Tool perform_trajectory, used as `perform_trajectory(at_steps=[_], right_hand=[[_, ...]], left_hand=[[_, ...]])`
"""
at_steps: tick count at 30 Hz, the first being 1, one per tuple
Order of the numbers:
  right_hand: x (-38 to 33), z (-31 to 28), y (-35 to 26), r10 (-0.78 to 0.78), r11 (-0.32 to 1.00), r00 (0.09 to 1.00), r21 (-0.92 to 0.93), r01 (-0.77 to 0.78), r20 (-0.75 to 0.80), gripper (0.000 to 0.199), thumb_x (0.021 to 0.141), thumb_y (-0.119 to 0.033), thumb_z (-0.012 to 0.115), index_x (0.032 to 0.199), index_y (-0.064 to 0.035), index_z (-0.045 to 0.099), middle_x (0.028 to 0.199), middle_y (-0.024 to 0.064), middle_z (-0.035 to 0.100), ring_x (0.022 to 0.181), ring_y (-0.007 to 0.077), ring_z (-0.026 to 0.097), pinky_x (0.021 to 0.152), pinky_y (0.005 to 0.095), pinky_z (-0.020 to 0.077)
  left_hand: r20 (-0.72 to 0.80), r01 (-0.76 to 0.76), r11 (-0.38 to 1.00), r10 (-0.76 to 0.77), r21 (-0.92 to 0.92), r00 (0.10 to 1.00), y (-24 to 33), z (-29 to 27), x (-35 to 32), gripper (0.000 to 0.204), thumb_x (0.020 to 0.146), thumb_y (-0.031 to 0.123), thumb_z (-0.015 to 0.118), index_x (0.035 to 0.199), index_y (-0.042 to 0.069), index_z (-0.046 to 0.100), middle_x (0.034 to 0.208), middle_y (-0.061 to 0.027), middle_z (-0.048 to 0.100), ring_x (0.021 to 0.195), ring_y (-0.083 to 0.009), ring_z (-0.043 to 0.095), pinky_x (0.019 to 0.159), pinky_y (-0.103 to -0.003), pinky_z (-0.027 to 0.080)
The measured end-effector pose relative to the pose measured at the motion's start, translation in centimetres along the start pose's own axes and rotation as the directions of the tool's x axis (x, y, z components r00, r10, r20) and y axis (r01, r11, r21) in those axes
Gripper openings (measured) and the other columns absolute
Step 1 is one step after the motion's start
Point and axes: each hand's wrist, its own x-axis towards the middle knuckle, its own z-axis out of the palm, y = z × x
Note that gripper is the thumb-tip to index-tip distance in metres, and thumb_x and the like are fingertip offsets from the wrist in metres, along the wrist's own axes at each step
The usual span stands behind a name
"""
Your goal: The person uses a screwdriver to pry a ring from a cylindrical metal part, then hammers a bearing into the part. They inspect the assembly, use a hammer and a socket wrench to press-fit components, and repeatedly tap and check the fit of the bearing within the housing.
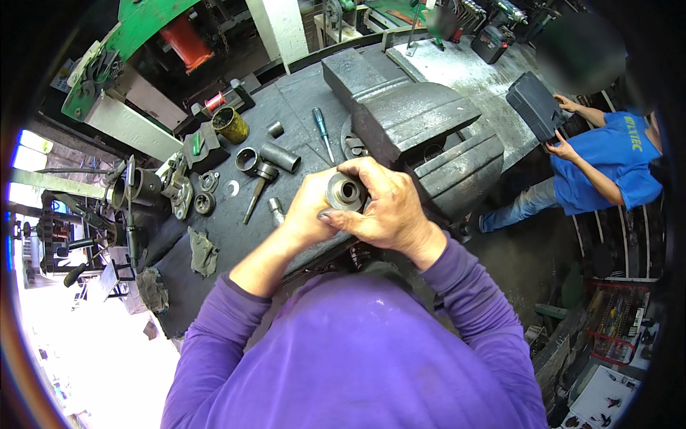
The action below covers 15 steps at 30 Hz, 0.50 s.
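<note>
Between my two hands is a round metal part (346,191) with a stepped rim and a dark bore facing up. My left hand (311,209) is closed round its left side. The fingers and thumb of my right hand (391,207) wrap over its right side. Much of the part is hidden by my palms. Just beyond my hands lies a screwdriver (321,125) with a blue-green handle. A large bench vise (418,118) stands to the right. On the left are a metal tube (280,157), a shaft with a thick head (261,187) and a metal ring (246,159).
A yellow can (230,126), a metal housing (179,187) and a grey rag (204,252) lie on the dark workbench (299,93). At the right a co-worker in a blue shirt (607,163) holds a black case (534,107). A light-topped bench (464,79) adjoins the vise.
</note>
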Motion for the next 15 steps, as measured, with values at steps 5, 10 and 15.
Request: perform_trajectory(at_steps=[5, 10, 15], right_hand=[[1.0, -1.3, 0.0, -0.051, 0.992, 0.978, 0.125, 0.027, 0.201, 0.065, 0.085, -0.047, 0.087, 0.121, 0.001, 0.064, 0.101, 0.0186, 0.072, 0.089, 0.0366, 0.076, 0.076, 0.0429, 0.0602], [2.3, 0.4, -0.1, -0.021, 0.986, 0.999, -0.163, 0.025, 0.027, 0.064, 0.085, -0.062, 0.081, 0.107, -0.0047, 0.062, 0.09, 0.0158, 0.071, 0.078, 0.0359, 0.075, 0.067, 0.0446, 0.0598], [1.6, 2.6, 0.3, -0.132, 0.956, 0.979, -0.28, 0.085, -0.154, 0.052, 0.097, -0.062, 0.066, 0.089, -0.011, 0.063, 0.07, 0.0111, 0.061, 0.06, 0.0302, 0.068, 0.052, 0.0419, 0.0535]], left_hand=[[0.443, 0.1, 0.957, 0.033, -0.273, 0.896, 0.1, -5.5, 1.3, 0.037, 0.073, 0.015, 0.088, 0.104, 0.0, 0.075, 0.091, -0.0086, 0.078, 0.085, -0.015, 0.07, 0.08, -0.035, 0.058], [0.18, -0.032, 0.972, -0.01, 0.231, 0.984, -1.0, -3.6, 1.3, 0.023, 0.076, 0.01, 0.078, 0.094, 0.004, 0.067, 0.079, -0.0122, 0.069, 0.071, -0.0221, 0.067, 0.069, -0.039, 0.055], [-0.104, 0.124, 0.974, -0.105, 0.189, 0.989, 0.4, -0.5, -0.8, 0.027, 0.083, 0.013, 0.074, 0.109, 0.007, 0.072, 0.091, -0.0132, 0.077, 0.083, -0.0294, 0.077, 0.076, -0.04, 0.06]])
